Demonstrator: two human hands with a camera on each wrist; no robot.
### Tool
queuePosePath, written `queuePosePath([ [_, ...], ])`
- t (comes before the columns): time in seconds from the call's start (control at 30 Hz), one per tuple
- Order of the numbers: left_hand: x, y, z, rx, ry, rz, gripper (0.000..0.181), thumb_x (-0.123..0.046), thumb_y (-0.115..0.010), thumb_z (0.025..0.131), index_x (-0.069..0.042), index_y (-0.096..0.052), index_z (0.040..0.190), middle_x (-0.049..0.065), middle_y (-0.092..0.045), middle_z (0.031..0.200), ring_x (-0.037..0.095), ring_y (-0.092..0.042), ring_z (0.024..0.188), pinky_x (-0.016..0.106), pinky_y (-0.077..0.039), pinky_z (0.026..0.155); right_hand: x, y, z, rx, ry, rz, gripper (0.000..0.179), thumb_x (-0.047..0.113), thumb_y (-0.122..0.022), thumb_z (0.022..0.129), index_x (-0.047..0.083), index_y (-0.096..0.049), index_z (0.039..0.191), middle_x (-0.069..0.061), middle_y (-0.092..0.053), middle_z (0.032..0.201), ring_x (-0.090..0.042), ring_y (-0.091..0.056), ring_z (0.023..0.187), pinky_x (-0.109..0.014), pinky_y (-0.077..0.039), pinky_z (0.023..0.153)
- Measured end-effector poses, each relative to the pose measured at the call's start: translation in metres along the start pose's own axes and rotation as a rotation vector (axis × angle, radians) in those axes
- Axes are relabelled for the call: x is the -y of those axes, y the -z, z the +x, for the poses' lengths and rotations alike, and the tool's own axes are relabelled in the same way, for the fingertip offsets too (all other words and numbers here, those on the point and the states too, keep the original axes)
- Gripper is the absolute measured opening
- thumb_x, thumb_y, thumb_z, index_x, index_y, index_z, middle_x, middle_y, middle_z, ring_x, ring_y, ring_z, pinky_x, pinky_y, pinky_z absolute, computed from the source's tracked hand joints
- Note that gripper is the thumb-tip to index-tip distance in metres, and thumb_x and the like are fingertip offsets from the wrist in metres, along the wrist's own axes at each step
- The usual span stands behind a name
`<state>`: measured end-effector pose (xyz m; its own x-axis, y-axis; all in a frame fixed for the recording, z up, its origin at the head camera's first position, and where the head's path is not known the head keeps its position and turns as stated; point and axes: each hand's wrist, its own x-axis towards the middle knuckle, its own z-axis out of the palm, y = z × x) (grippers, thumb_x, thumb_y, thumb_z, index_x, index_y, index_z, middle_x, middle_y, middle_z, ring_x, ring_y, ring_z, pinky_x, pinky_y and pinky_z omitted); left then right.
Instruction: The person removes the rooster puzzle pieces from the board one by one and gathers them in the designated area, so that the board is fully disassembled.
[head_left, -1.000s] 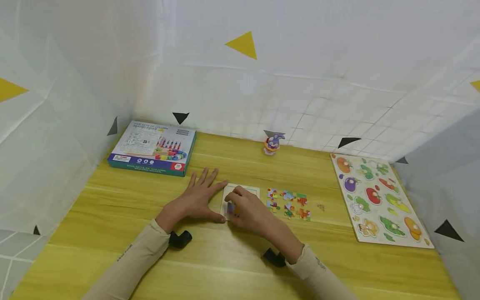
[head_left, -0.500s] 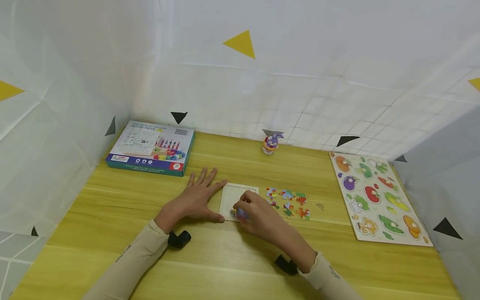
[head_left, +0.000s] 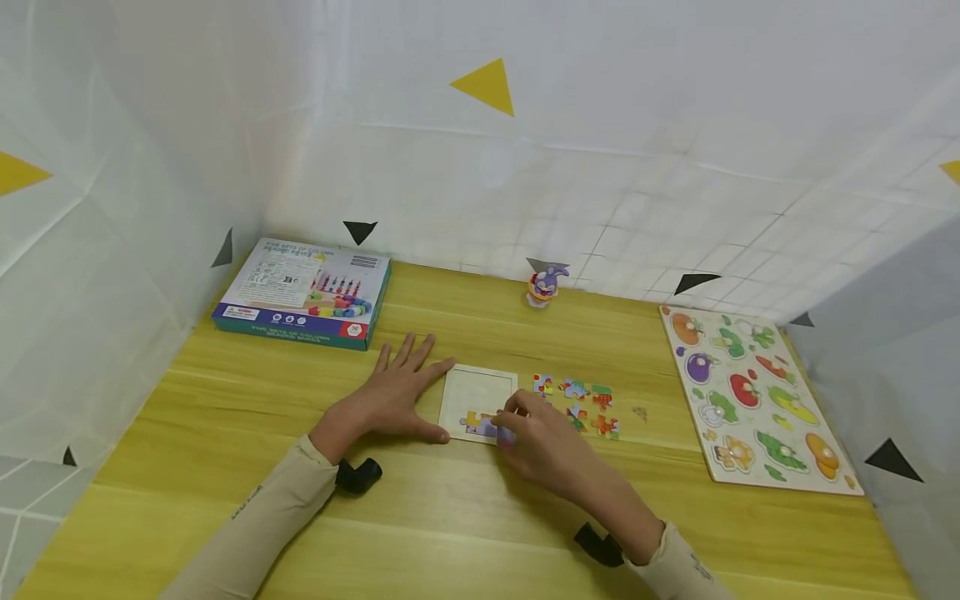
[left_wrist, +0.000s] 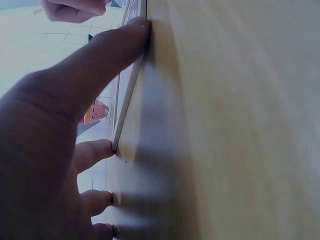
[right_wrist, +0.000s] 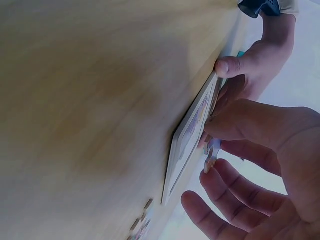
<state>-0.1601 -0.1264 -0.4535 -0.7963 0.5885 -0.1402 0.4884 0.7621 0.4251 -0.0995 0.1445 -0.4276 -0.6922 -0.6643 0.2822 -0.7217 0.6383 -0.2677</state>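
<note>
A pale square puzzle tray (head_left: 476,392) lies on the table. Joined jigsaw pieces (head_left: 477,423), purple and yellow, lie along its near edge. My left hand (head_left: 390,400) has spread, straight fingers; its thumb and index finger touch the tray's left side, as the left wrist view also shows. Over the tray's near right corner, my right hand (head_left: 543,442) pinches a jigsaw piece (right_wrist: 212,155) between thumb and fingers, its other fingers loosely bent. Loose jigsaw pieces (head_left: 576,390) lie just right of the tray, some partly hidden by the right hand.
A boxed bead set (head_left: 303,292) lies at the back left. Near the back edge stands a purple rabbit figure (head_left: 543,286). On the right lies a wooden vegetable peg board (head_left: 757,400). White sheeting (head_left: 600,167) hangs behind the table.
My right hand has moved right along the tray's near edge, uncovering the joined pieces there and covering some loose ones. My left hand stays at the tray's left side.
</note>
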Motion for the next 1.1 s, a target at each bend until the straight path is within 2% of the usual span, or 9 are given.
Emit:
queuePosePath([
  [0.33,0.001,0.0,0.0,0.005,-0.002,0.001,0.111,-0.074,-0.072,0.073,-0.023,-0.027,0.16,0.016,0.001,0.167,0.043,0.009,0.149,0.067,0.007,0.114,-0.013,0.006,-0.018,-0.008,-0.047,-0.005,0.024,0.007,-0.085,0.072,0.007,-0.072,0.092,-0.001,-0.061,0.093,-0.014,-0.056,0.084,-0.028,-0.052,0.067],
  [0.6,0.002,-0.001,0.001,0.001,-0.007,-0.017,0.111,-0.073,-0.074,0.072,-0.023,-0.028,0.16,0.017,0.001,0.166,0.043,0.01,0.149,0.067,0.007,0.113,-0.019,0.009,-0.029,-0.016,-0.077,-0.002,0.024,0.007,-0.087,0.071,0.007,-0.072,0.09,-0.001,-0.061,0.091,-0.012,-0.056,0.08,-0.028,-0.052,0.066],
  [0.87,0.002,-0.001,0.001,0.002,-0.008,-0.023,0.111,-0.073,-0.075,0.072,-0.023,-0.029,0.16,0.017,0.001,0.167,0.043,0.01,0.149,0.066,0.007,0.114,-0.025,0.01,-0.038,-0.011,-0.1,-0.028,0.026,0.007,-0.087,0.069,0.009,-0.073,0.09,-0.001,-0.062,0.094,-0.014,-0.06,0.084,-0.03,-0.054,0.069],
  [1.1,0.003,-0.002,0.001,-0.005,-0.017,-0.024,0.111,-0.072,-0.075,0.072,-0.022,-0.029,0.16,0.017,0.001,0.166,0.044,0.009,0.149,0.067,0.007,0.113,-0.027,0.008,-0.042,0.011,-0.122,-0.025,0.027,0.006,-0.087,0.069,0.011,-0.074,0.092,0.0,-0.061,0.094,-0.015,-0.06,0.084,-0.031,-0.054,0.067],
])
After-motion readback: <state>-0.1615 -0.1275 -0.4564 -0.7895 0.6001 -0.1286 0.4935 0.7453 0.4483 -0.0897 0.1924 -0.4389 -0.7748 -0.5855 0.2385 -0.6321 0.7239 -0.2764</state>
